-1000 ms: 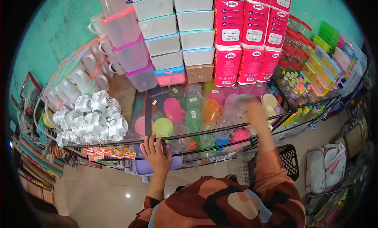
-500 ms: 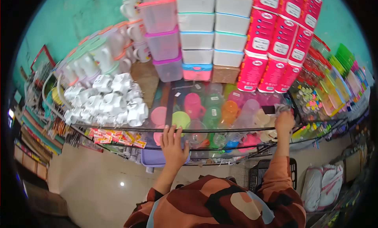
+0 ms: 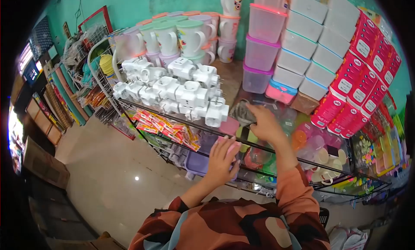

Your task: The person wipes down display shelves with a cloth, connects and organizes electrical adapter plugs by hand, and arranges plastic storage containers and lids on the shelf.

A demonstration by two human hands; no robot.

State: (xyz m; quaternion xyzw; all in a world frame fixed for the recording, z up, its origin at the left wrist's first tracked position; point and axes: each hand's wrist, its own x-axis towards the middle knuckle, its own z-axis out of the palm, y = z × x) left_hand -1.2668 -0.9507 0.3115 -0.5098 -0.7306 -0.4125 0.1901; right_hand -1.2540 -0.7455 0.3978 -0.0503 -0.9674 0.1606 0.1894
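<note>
Right hand (image 3: 264,125) is pressing a dark grey cloth (image 3: 242,112) onto the glass surface (image 3: 283,114), fingers closed together over the cloth's right edge; cloth is lying at 12 o'clock of frame centre, just beside the pile of white plug adapters (image 3: 173,88) at its 9 o'clock. Left hand (image 3: 224,159) is resting flat on the front edge of the surface at 6 o'clock of the cloth, fingers spread slightly apart, gripping nothing that I can tell. Coloured plastic cups (image 3: 311,144) are showing through the glass at 3 o'clock of the right hand. Red and yellow sachet strips (image 3: 166,129) are hanging off the shelf rail at 9 o'clock of the left hand. Lidded mugs (image 3: 173,36) are standing at 11 o'clock behind the adapters. Clear storage boxes with pink lids (image 3: 261,47) are stacking at 12 o'clock of the cloth, white boxes (image 3: 315,38) just beside them at 1 o'clock, pink tissue packs (image 3: 363,77) at 2 o'clock. Person's brown patterned sleeve (image 3: 294,198) is filling the frame at 6 o'clock.
</note>
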